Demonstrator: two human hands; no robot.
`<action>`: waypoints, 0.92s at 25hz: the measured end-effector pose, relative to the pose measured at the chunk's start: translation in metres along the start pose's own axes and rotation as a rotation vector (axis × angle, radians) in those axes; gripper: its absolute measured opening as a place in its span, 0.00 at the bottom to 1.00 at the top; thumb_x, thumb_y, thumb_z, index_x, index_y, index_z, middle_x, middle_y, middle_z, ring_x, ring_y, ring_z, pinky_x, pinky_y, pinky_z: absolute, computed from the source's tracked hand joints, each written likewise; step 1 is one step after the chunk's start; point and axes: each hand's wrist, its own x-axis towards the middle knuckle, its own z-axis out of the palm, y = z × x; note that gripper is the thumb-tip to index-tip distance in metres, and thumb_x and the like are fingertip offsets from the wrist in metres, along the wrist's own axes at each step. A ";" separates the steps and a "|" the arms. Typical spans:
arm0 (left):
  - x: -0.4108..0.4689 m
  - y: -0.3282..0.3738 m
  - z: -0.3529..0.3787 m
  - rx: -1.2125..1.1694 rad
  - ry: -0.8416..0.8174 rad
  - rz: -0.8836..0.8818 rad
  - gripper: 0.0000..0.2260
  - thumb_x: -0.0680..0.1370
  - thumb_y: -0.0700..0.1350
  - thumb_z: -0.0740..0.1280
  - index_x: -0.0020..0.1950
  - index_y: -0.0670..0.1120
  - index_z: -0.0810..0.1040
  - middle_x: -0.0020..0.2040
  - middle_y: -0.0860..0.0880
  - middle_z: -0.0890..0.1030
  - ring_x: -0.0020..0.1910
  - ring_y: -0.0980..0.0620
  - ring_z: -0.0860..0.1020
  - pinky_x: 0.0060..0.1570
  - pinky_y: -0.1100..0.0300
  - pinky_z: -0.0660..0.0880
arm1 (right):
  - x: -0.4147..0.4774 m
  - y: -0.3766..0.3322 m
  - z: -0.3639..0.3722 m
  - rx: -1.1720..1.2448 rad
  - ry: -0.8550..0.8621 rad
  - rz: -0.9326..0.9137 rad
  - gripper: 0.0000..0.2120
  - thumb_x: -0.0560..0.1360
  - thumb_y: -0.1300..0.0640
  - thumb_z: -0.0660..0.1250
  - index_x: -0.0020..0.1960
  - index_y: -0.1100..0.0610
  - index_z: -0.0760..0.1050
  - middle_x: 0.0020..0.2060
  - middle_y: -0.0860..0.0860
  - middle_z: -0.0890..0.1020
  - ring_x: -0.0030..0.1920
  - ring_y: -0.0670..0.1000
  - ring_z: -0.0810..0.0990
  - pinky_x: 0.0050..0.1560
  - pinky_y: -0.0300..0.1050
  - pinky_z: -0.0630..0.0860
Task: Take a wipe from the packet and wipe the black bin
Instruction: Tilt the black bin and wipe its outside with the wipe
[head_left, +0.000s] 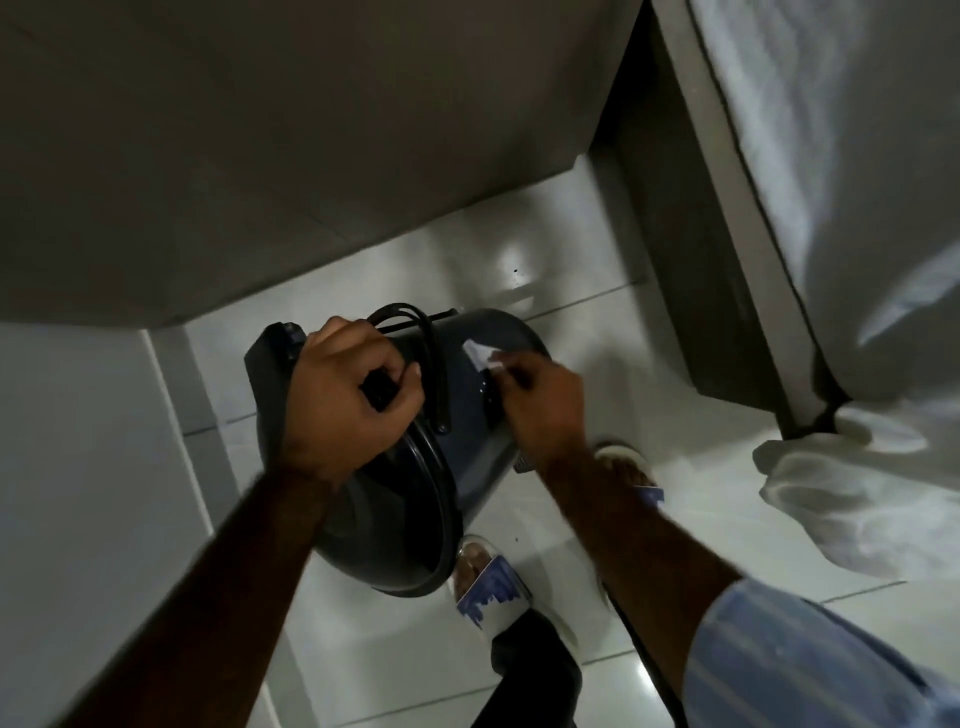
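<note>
The black bin (467, 436) is lifted off the floor and tilted, its open rim facing me at the lower left and its base pointing away. My left hand (353, 395) is closed around the rim and wire handle at the bin's top. My right hand (540, 400) presses a small white wipe (485, 356) against the bin's outer wall. Most of the wipe is hidden under my fingers. The wipe packet is not in view.
A grey cabinet or wall panel (260, 156) stands close behind the bin. A bed with white sheets (857, 260) fills the right side, its bedding hanging to the white tiled floor (701, 519). My feet in slippers (488, 582) stand below the bin.
</note>
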 end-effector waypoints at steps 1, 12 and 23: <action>0.003 0.000 0.000 -0.002 0.001 0.001 0.11 0.73 0.48 0.68 0.33 0.43 0.78 0.35 0.51 0.76 0.40 0.49 0.74 0.44 0.50 0.74 | -0.019 -0.005 0.000 0.085 -0.040 -0.019 0.10 0.81 0.56 0.68 0.60 0.52 0.83 0.56 0.51 0.86 0.54 0.47 0.84 0.53 0.30 0.77; 0.000 0.001 0.002 0.020 0.006 -0.027 0.10 0.73 0.46 0.68 0.34 0.43 0.78 0.34 0.49 0.78 0.40 0.50 0.74 0.43 0.57 0.70 | 0.045 0.046 0.008 0.026 0.128 0.150 0.11 0.80 0.55 0.69 0.58 0.57 0.85 0.53 0.55 0.88 0.55 0.53 0.84 0.58 0.35 0.72; 0.004 -0.010 -0.003 -0.019 0.010 -0.012 0.09 0.72 0.45 0.68 0.34 0.42 0.79 0.35 0.48 0.79 0.40 0.49 0.75 0.41 0.55 0.72 | -0.037 0.047 0.018 0.276 0.063 -0.024 0.13 0.80 0.59 0.68 0.63 0.50 0.81 0.63 0.48 0.83 0.63 0.47 0.81 0.64 0.48 0.80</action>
